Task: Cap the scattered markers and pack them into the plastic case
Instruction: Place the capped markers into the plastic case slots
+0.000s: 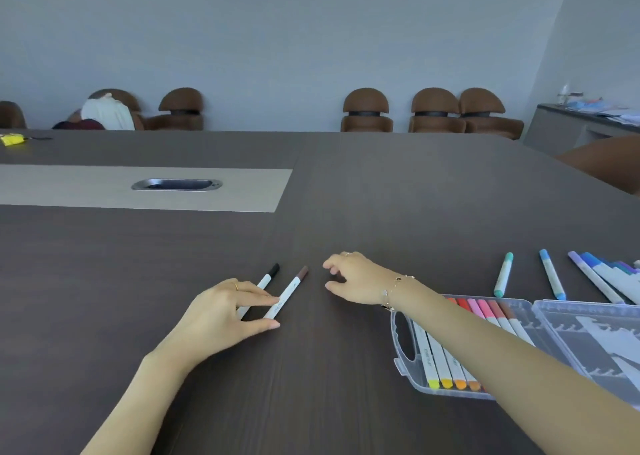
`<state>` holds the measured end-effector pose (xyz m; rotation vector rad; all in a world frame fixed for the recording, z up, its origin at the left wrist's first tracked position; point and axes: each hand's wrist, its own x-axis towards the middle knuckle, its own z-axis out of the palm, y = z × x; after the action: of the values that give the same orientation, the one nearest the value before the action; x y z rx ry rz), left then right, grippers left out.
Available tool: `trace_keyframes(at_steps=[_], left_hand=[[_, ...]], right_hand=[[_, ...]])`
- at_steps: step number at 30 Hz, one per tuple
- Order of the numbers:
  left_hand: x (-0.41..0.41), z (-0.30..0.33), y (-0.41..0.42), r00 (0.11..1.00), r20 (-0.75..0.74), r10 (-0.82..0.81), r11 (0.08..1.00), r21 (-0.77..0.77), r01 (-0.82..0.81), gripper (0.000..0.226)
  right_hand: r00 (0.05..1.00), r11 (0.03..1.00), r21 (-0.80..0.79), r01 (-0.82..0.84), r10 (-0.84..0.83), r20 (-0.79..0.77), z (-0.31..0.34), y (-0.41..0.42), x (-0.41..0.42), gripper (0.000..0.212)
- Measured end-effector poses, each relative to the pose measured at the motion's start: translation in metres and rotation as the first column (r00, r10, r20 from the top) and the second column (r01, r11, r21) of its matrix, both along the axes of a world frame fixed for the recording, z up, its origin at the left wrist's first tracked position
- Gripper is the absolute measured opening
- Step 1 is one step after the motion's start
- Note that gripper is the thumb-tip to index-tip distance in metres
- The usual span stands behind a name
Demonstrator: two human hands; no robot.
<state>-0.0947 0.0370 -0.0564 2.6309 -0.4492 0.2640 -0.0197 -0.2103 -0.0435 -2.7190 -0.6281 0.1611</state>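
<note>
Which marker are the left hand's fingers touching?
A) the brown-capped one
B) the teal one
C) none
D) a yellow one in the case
A: the left hand has its fingers on the brown-capped marker, beside the black-capped marker.

black marker (268,277): lower barrel was hidden under the left hand (221,312).
plastic case (519,350): partly covered by the right forearm; its lid ran off the right edge.
purple and blue markers (602,278): cut off at the right edge.
sideboard clutter (595,106): too small to identify.
</note>
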Motion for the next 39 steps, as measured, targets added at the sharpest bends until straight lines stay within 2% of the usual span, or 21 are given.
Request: trace_keyframes(at_steps=[3,9,11,14,18,20,22,25,31,35,37,39], left_hand=[[0.001,-0.003,0.003,0.998,-0.062,-0.013,1.000,0.004,0.013,0.028],[0.001,-0.003,-0.007,0.996,-0.069,-0.055,0.998,-0.032,0.053,0.022],[0.000,-0.006,-0.013,0.996,-0.044,-0.076,0.996,-0.048,0.073,0.020],[-0.005,-0.011,-0.027,0.993,0.000,-0.119,0.988,-0.098,0.118,0.032],[-0.016,-0.010,-0.070,0.979,0.149,-0.137,0.967,-0.195,0.164,0.038],[-0.022,-0.004,-0.107,0.954,0.249,-0.165,0.949,-0.225,0.222,0.039],[-0.028,0.001,-0.149,0.906,0.358,-0.226,0.939,-0.168,0.300,0.040],[-0.037,0.006,-0.215,0.857,0.420,-0.299,0.913,-0.136,0.386,0.043],[-0.052,0.006,-0.305,0.862,0.262,-0.433,0.881,-0.080,0.467,0.036],[-0.056,-0.004,-0.318,0.881,0.228,-0.415,0.899,-0.048,0.435,0.045],[-0.056,-0.007,-0.321,0.882,0.271,-0.384,0.911,-0.046,0.411,0.054],[-0.058,-0.007,-0.324,0.896,0.263,-0.358,0.921,-0.057,0.385,0.050]], right_hand=[[0.999,0.999,0.015,0.046,-0.046,-0.002,-0.007,0.020,0.008,0.048],[0.995,0.972,0.214,0.097,-0.088,-0.053,-0.014,0.041,0.014,0.022],[0.993,0.952,0.283,0.114,-0.106,-0.041,-0.012,0.035,0.009,0.017],[0.983,0.881,0.437,0.183,-0.169,-0.070,-0.002,0.010,0.000,0.018],[0.965,0.779,0.574,0.252,-0.250,-0.084,0.019,-0.040,-0.014,0.016],[0.962,0.788,0.561,0.255,-0.268,-0.061,0.028,-0.072,-0.024,0.015],[0.958,0.800,0.536,0.269,-0.280,-0.062,0.033,-0.109,-0.034,0.014],[0.951,0.796,0.525,0.302,-0.292,-0.103,0.036,-0.166,-0.051,0.012],[0.932,0.786,0.502,0.361,-0.326,-0.160,0.024,-0.239,-0.072,0.011],[0.936,0.782,0.516,0.349,-0.319,-0.149,0.008,-0.251,-0.072,0.012],[0.941,0.799,0.500,0.334,-0.310,-0.134,0.003,-0.252,-0.072,0.012],[0.950,0.823,0.475,0.312,-0.285,-0.130,0.001,-0.253,-0.072,0.012]])
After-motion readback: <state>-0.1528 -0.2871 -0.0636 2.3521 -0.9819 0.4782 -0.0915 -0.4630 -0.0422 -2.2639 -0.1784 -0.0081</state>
